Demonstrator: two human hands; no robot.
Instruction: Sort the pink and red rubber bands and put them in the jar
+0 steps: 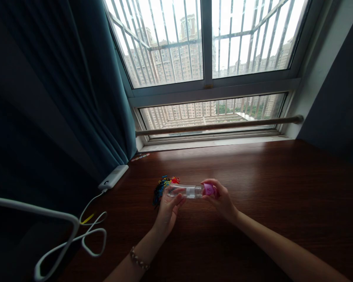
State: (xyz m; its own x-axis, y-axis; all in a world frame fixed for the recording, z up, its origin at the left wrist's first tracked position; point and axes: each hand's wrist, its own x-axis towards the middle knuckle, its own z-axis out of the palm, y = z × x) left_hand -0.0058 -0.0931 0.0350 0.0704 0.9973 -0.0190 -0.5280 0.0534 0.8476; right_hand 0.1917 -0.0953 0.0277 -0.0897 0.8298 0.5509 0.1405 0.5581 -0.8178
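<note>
A clear plastic bottle [188,192] lies sideways in the air above the table, its neck to the right. My left hand [170,203] is closed around the bottle's base end. Pinched in the fingers of my right hand [223,197] is a pink cap [208,189], right at the bottle's mouth; whether it is seated on the neck I cannot tell. Behind my left hand, a small pile of colourful rubber bands [159,192], mostly black with some red, yellow and blue, rests on the table and is partly hidden by that hand.
The brown wooden table [270,184] reaches to the barred window [206,86]. At left are a white power strip [114,177], a loose white cable [95,250] and a blue curtain [106,109]. A metal rail [220,126] crosses the window's lower part.
</note>
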